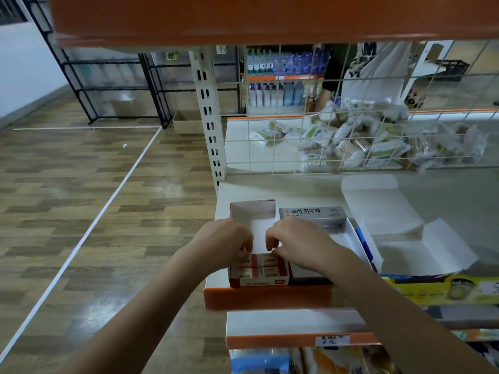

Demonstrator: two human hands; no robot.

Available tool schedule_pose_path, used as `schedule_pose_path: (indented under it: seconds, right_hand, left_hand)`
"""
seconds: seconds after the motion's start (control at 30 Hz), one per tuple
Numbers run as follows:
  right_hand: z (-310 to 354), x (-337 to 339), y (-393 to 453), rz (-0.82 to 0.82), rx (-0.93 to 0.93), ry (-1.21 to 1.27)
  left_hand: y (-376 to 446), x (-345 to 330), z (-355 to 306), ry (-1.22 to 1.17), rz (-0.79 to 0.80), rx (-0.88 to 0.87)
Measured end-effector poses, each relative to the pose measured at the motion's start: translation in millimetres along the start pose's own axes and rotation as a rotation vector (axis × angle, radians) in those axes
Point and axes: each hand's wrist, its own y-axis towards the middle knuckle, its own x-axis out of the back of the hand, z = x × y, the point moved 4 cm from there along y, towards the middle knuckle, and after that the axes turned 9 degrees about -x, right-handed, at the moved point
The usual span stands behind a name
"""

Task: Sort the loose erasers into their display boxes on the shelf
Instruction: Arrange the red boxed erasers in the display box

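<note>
A red-and-white display box (pixel 253 214) stands open at the left end of the white shelf (pixel 445 195). Several red-and-cream erasers (pixel 270 268) lie in its front part. My left hand (pixel 221 244) and my right hand (pixel 297 244) are both over the box, fingers curled down onto the top row of erasers. Whether either hand grips an eraser is hidden by the fingers. To the right stands a silver display box (pixel 334 228) with Korean print on its lid, open, its inside partly hidden by my right wrist.
A blue-and-white box (pixel 410 238) with wide open white flaps lies right of the silver one. A wire grid (pixel 351 109) backs the shelf, with packets piled behind it. An orange shelf (pixel 270 17) hangs overhead. A person stands beyond the grid. Wooden floor at left.
</note>
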Motion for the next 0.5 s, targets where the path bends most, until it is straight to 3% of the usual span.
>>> schedule_pose_path:
  seconds: [0.2,0.5]
  right_hand:
    - [-33.7,35.4,-1.9,-0.151,-0.036,0.047]
    - [-184.3,82.1,-68.1,-0.207,-0.422,-0.051]
  left_hand:
    - [43.5,49.5,-25.5,0.129,-0.13,-0.095]
    - [145.7,106.6,-146.1,0.196,-0.343,-0.315]
